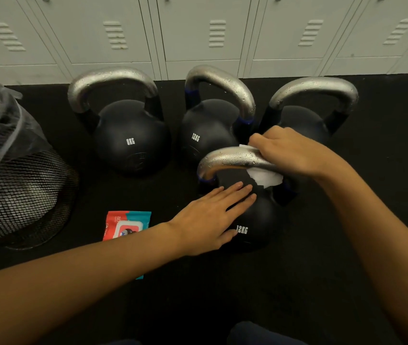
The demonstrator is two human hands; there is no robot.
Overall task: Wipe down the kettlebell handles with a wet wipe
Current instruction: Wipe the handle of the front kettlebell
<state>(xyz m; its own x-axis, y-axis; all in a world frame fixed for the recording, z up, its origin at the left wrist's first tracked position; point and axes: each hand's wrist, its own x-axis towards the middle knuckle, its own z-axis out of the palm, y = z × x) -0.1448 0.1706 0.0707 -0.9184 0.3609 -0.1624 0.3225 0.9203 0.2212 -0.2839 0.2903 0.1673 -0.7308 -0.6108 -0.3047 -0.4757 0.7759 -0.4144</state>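
Four kettlebells stand on the black floor (297, 282), three in a row along 12 o'clock. On the nearest kettlebell (255, 220), the left hand (207, 220) lies flat with a released grip. The right hand (290, 153) grasps the wet wipe (263, 176) around its beaded handle (232, 158). That wetness could make the wipe slip; hard rubbing might tear it or rock the weight.
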